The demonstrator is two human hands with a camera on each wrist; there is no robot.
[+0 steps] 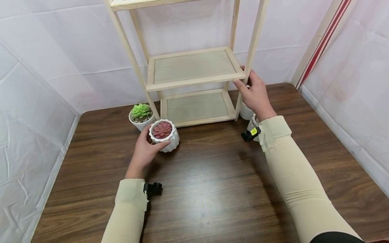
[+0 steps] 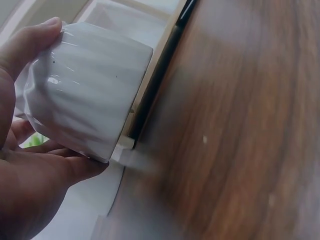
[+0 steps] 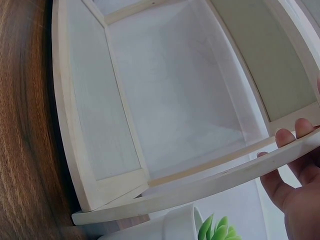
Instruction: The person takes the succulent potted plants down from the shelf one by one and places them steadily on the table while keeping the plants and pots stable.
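My left hand [image 1: 144,153] grips a white fluted pot [image 1: 171,143] with a pink succulent [image 1: 161,129], thumb on the near side and fingers round the far side. This pot is in front of the left front leg of a pale wooden shelf rack [image 1: 194,82]. In the left wrist view the pot [image 2: 95,85] is close over the table, its base edge free of the fingers. My right hand [image 1: 256,98] holds the rack's right front post at the middle shelf; the right wrist view shows fingertips curled over that post [image 3: 225,181].
A white pot with a green succulent [image 1: 140,113] stands beside the rack's left leg. Right of the rack, a white pot [image 1: 245,112] and another white pot [image 1: 252,124] are partly hidden by my right hand and wrist. White sheeting [image 1: 76,60] surrounds the brown wooden table [image 1: 194,195].
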